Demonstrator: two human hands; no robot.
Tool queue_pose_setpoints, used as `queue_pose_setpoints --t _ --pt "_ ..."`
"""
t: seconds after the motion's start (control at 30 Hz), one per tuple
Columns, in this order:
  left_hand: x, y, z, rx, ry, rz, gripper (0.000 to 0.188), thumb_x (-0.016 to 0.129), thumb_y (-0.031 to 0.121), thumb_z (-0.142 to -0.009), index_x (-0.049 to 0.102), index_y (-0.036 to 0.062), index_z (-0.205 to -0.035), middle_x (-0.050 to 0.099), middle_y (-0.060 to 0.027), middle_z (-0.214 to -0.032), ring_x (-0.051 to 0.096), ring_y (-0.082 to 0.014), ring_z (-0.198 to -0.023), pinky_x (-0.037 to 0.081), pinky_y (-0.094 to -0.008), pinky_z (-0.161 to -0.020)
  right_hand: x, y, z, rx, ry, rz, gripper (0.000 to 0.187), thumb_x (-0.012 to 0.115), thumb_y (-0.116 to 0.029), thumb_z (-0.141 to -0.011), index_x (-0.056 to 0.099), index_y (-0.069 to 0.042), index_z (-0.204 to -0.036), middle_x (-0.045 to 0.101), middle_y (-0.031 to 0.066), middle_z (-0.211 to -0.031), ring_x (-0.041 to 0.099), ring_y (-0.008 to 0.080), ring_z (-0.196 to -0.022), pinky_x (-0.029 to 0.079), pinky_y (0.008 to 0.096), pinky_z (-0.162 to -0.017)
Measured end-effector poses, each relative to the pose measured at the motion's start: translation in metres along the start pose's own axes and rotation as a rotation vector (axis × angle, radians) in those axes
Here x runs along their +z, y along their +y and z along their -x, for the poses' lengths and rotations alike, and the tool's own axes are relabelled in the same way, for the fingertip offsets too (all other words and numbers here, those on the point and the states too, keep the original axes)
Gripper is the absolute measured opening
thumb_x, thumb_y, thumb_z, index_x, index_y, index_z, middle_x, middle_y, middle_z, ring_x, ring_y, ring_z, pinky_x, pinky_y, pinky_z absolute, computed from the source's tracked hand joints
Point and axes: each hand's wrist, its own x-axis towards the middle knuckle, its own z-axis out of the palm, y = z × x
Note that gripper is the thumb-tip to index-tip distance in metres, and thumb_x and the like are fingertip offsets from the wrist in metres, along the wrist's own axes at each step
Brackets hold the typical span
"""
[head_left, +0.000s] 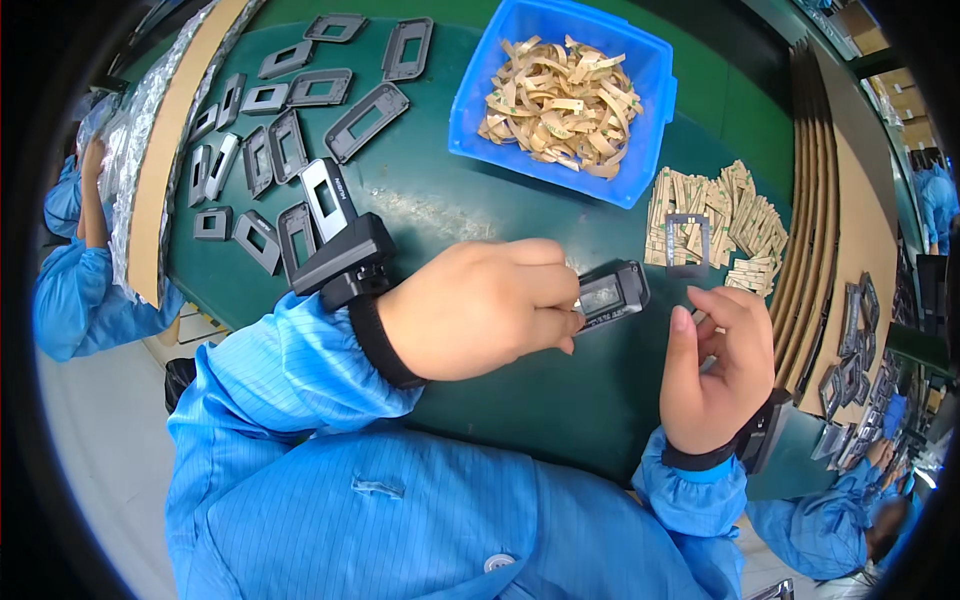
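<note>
My left hand [490, 310] is closed on one end of a black plastic frame [618, 290] with a rectangular window, held just above the green table. Its fingertips cover the near left part of the frame. To the right, my right hand [725, 365] is raised with fingers curved and thumb and forefinger apart; nothing shows between them. Just beyond it lies a pile of tan adhesive strips [740, 205] with green marks. A thin dark rectangular frame [688, 268] rests on that pile.
A blue bin [660, 110] full of curled tan strips stands at the back. Several black and grey window frames [365, 122] are spread over the left of the green table [440, 210]. Cardboard dividers [808, 200] line the right edge. Other people in blue sit on both sides.
</note>
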Motion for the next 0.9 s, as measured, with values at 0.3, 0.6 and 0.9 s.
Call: queue_pose_setpoints --t 0.3,0.6,0.9 --pt "0.0 0.014 -0.005 0.043 0.03 -0.065 0.027 0.079 0.029 -0.072 0.07 0.0077 -0.085 0.059 -0.0023 -0.079 0.058 -0.0221 -0.074 0.05 -0.0335 -0.061 0.012 0.009 0.005 0.345 -0.249 -0.343 0.007 0.069 -0.001 -0.088 0.064 0.0 -0.082 0.059 0.0019 -0.068 0.052 0.0032 -0.052 0.04 0.0201 -0.049" --pt "0.003 0.004 -0.01 -0.432 0.311 0.008 0.012 0.063 0.013 -0.092 0.069 0.0028 -0.094 0.068 -0.0129 -0.084 0.065 -0.0291 -0.072 0.051 -0.0366 -0.064 0.029 0.011 0.002 0.291 -0.251 -0.308 0.008 0.069 -0.003 -0.088 0.063 0.0 -0.083 0.059 0.001 -0.063 0.052 0.0034 -0.051 0.04 0.021 -0.048" --pt "-0.002 -0.006 -0.013 -0.465 0.185 0.065 0.013 0.066 0.017 -0.091 0.074 0.0096 -0.098 0.069 -0.0089 -0.087 0.067 -0.0268 -0.076 0.052 -0.036 -0.066 0.038 0.016 -0.006 0.34 -0.256 -0.347 0.009 0.068 -0.005 -0.089 0.063 0.0 -0.083 0.063 0.0038 -0.063 0.055 0.0073 -0.054 0.044 0.0254 -0.051"
